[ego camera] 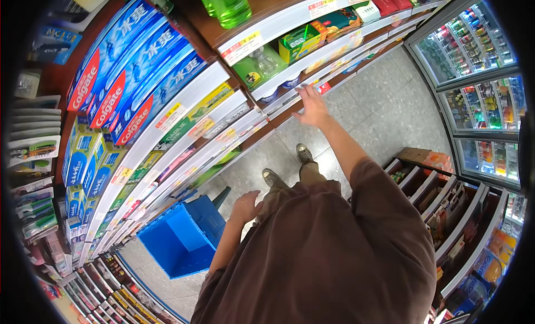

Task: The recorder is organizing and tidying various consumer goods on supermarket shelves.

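My right hand (311, 106) is stretched out near the edge of the lower shelves, palm down, fingers apart, holding nothing. Close beyond its fingertips sit dark blue round packs (290, 82), partly under a shelf edge; whether the fingers touch the shelf I cannot tell. My left hand (246, 206) hangs near my waist with nothing in it, its fingers loosely bent and thumb apart. Beside it on the floor stands a blue plastic crate (175, 240), its inside bare where it shows. Large Colgate toothpaste boxes (113, 77) are stacked on the shelf to the left.
Shelves (246, 44) with price tags curve along the front and left, holding green bottles (232, 10) and a green-yellow box (303, 42). Glass-door drink coolers (476, 44) stand at the right. Behind me on the right is a rack (443, 198) near a cardboard box (413, 154). Grey floor tiles (355, 90) run between.
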`<state>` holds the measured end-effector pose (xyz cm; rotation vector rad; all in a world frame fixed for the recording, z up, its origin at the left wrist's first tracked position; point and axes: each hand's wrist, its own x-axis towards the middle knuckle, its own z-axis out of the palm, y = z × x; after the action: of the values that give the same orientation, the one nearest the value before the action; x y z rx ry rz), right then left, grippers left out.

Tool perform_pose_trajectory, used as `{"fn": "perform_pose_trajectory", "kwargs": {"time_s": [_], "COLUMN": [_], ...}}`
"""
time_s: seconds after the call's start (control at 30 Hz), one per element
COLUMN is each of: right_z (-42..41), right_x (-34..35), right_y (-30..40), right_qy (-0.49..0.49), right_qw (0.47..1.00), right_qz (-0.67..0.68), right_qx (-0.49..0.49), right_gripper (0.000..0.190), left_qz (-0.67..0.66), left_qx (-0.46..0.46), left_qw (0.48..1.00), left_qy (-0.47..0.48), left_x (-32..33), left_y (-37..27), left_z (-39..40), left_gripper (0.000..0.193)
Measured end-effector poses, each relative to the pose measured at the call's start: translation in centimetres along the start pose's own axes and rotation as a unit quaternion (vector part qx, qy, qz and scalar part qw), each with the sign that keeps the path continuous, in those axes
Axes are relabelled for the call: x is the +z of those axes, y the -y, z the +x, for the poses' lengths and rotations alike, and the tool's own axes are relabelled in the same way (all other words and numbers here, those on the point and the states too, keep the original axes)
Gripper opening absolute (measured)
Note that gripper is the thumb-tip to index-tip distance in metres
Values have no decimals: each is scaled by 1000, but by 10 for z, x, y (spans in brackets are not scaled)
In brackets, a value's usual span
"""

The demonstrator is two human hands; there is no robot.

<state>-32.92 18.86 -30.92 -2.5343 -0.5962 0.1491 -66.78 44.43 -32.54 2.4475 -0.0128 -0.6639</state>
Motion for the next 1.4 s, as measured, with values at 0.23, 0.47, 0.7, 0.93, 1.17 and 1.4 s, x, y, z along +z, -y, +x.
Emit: {"fn": "perform_pose_trajectory", "kwargs": {"time_s": [0.23,0.47,0.7,0.93,1.17,1.4], "right_z": [104,161,123,32,-63,-66], "right_x": [-14,42,-11,-26,-19,-87], "right_y": [-21,-76,-62,-101,-107,-36], "right_qy": [115,190,73,-195,107,251], "right_qw": [979,968,988,937,888,846], "right_qz": [-163,-149,17,135,445,464], "right_qx": [-42,-68,-133,-256,-42,76], "right_gripper": [88,74,63,79,82,81], "left_qz": [-81,-71,-68,-67,-201,-649], "left_qx": [-101,-62,-103,-41,-29,-19], "left_qw": [991,994,992,996,958,760], "left_qy": [-24,-59,-37,-43,-204,28], "left_x": [5,-4,8,0,-39,-37], "left_y": [-63,-136,-153,-165,-177,-167], "left_z": [33,84,94,116,161,182], "left_gripper": [49,48,49,50,63,71]}}
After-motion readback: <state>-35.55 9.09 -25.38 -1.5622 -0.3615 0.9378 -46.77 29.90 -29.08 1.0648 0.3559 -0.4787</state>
